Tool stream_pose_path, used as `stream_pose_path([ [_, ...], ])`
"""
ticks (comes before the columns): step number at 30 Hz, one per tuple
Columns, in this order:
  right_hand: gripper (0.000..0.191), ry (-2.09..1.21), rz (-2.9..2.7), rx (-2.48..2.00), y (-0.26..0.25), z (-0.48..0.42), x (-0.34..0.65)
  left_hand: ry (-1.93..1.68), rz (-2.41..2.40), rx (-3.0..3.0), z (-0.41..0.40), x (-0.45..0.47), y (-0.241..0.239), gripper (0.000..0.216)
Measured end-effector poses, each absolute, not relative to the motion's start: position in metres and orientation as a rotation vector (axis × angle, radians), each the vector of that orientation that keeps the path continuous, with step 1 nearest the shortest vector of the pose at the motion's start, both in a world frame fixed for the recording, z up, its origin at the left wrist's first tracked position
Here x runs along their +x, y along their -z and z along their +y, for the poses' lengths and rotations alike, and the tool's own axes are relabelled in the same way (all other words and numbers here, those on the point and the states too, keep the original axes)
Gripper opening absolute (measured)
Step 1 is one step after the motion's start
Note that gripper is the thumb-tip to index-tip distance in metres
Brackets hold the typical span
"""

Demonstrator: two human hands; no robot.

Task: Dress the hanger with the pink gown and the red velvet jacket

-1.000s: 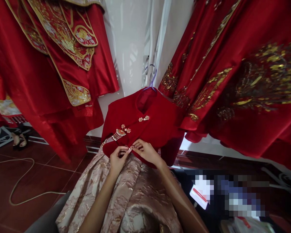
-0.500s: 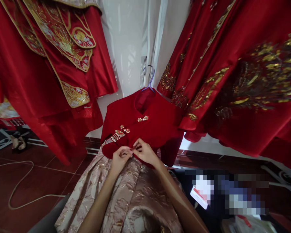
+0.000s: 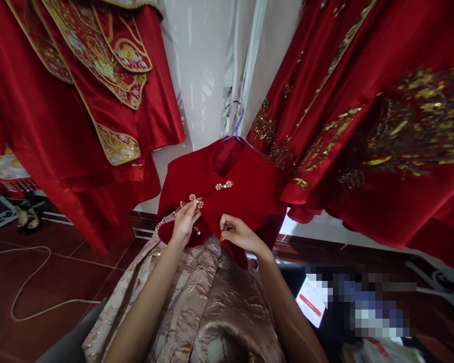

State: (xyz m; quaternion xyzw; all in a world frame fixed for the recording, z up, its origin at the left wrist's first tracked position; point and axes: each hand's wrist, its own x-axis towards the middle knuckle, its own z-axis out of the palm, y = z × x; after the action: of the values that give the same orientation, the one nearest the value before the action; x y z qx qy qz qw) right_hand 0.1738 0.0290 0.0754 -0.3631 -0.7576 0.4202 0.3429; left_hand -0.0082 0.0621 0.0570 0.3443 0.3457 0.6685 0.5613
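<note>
A red velvet jacket (image 3: 196, 171) hangs on a purple hanger (image 3: 236, 130) over a pale pink skirt (image 3: 189, 302) with a shiny pattern. Jewelled flower fasteners (image 3: 224, 185) sit on the jacket's front. My left hand (image 3: 186, 222) is closed, its fingertips pinching at a lower beaded flower ornament (image 3: 192, 197) and partly covering its hanging bead strands. To the right, my right hand (image 3: 239, 235) is closed in a pinch at the edge of the jacket's lower front flap. The two front edges are apart near the hem.
Red satin gowns with gold embroidery (image 3: 117, 143) hang at left, and a sequinned red gown (image 3: 386, 191) hangs at right. A lit phone (image 3: 310, 301) lies on a dark surface at lower right. A white cable (image 3: 24, 297) and black shoes (image 3: 29, 218) are on the tiled floor.
My hands, which met at the jacket's lower front edge, have separated. The left moved up to the beaded ornament; the right shifted slightly right, and the front flaps now part.
</note>
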Motion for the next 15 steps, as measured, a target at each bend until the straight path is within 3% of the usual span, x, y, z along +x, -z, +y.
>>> stream_pose_path([
  [9,0.012,-1.106,-2.006,-0.982,-0.078,0.026,0.174,-1.626,0.970,0.920,0.065,0.004,-0.056,0.035],
  [15,0.012,-1.228,-2.087,-0.941,-0.087,0.026,0.198,-1.528,0.976,1.665,0.068,0.001,-0.105,0.026],
])
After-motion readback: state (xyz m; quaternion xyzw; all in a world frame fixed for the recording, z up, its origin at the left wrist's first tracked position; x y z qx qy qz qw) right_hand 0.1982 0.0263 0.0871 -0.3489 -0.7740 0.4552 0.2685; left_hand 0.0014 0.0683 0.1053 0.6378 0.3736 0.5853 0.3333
